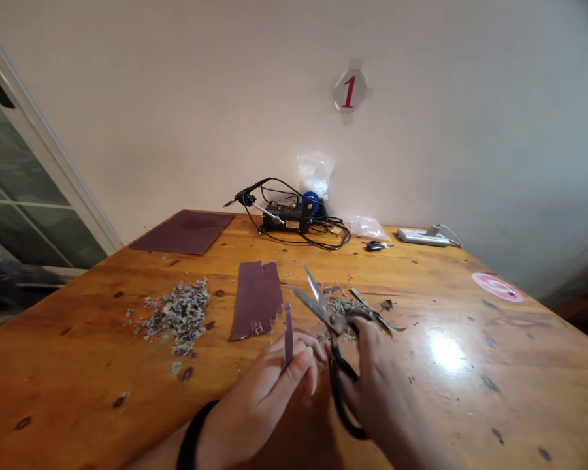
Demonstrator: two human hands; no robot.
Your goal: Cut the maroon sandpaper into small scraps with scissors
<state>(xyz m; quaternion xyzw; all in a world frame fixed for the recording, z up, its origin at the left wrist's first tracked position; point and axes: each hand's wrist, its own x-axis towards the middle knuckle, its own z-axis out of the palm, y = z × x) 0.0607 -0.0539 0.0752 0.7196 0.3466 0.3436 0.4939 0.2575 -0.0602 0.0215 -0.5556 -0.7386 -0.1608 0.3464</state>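
My left hand (269, 382) pinches a narrow maroon strip (289, 333) that stands upright between thumb and fingers. My right hand (377, 378) is closed on black-handled scissors (333, 320), their blades apart and pointing up and left, beside the strip but not touching it. Beyond my left hand a maroon sheet piece (257, 297) with ragged edges lies on the table. To its left is a heap of small greyish clippings (181, 314). Thin cut scraps (345, 310) lie behind the scissors, partly hidden by them.
A larger maroon sheet (183, 232) lies at the table's back left. Along the back are a black soldering station (287, 219) with cables, plastic bags (367, 227), a small black object (376, 246) and a power strip (421, 237). A pink round sticker (498, 287) is at right.
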